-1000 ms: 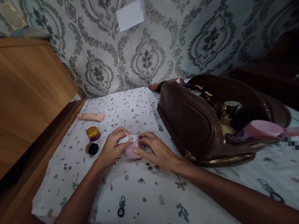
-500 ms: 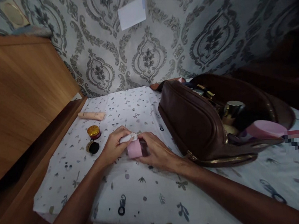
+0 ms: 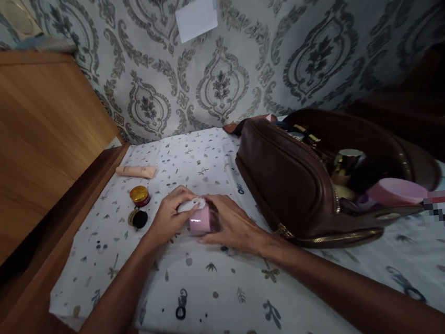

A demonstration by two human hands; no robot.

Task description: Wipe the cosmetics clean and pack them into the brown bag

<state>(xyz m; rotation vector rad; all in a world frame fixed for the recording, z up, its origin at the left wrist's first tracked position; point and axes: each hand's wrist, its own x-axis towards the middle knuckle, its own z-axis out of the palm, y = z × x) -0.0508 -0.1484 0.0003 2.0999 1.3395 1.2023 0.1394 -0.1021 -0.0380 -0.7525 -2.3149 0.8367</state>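
Note:
At the middle of the cloth, my left hand (image 3: 171,216) is closed, its thumb and fingers pinching a white pad that looks like cotton (image 3: 187,206). My right hand (image 3: 231,224) curls around a bottle with a shiny pink part (image 3: 200,221) and a clear end beside the palm. The pad is right above the pink part, close against it; whether they touch is hard to tell. Left of my hands stand a gold-lidded jar (image 3: 139,196) and a small round black-topped item (image 3: 138,218). A peach squeeze tube (image 3: 136,172) lies behind them.
An open brown leather bag (image 3: 283,182) stands on the right, filled with cosmetics, among them a pink-topped container (image 3: 397,192) and a gold-capped bottle (image 3: 348,162). Patterned white cloth (image 3: 213,278) covers the surface. A wooden cabinet (image 3: 37,127) borders the left; a patterned wall rises behind.
The pink part of the bottle has turned slightly and now shows a bright glint. My right fingers have shifted a little around it; my left hand keeps its pinch on the pad.

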